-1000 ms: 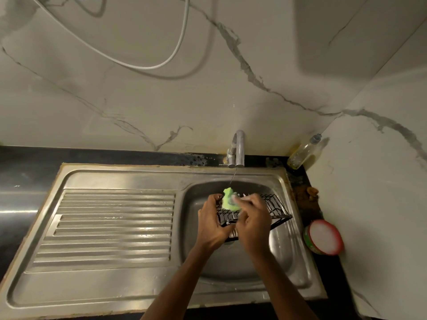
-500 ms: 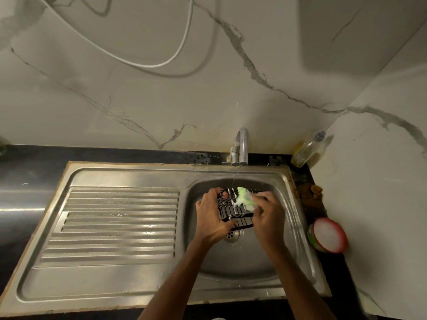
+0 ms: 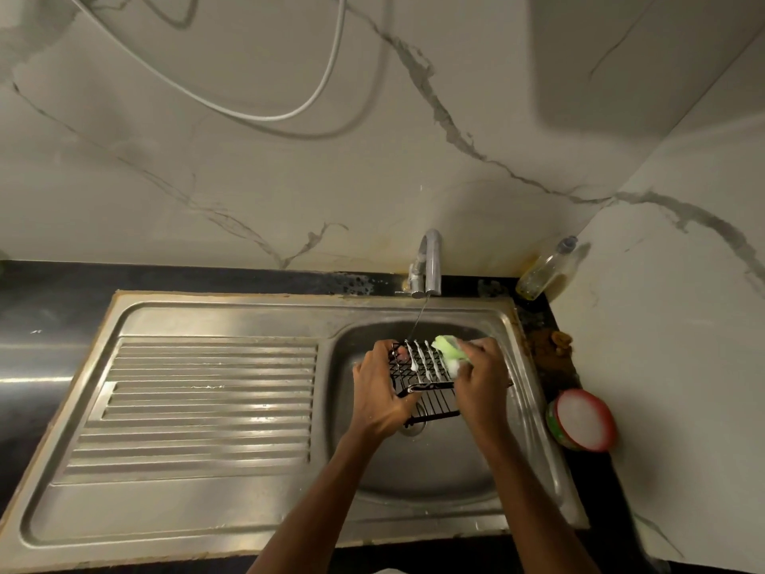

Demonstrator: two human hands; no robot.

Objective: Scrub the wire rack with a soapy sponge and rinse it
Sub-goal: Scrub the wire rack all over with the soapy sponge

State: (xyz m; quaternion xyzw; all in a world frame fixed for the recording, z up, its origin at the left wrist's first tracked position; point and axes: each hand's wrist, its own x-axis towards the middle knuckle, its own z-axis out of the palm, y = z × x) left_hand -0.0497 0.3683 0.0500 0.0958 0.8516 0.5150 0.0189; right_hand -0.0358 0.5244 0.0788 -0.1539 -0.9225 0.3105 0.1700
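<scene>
Mid-scrub, the left hand grips the stiff, light, suds-slick wire rack by its near edge; beside it, the right hand pinches the soft sponge against the wires.

One rack, black wire, its upper bars white with foam. One sponge, green. Two hands on show: the left hand and the right hand. One sink, with one bowl and one ribbed drainer. One drain, partly hidden under the rack. One tap, and one thin stream of water off it. One bottle in the corner. One round tub, red rim, on the worktop. One white cable looping on the wall.
</scene>
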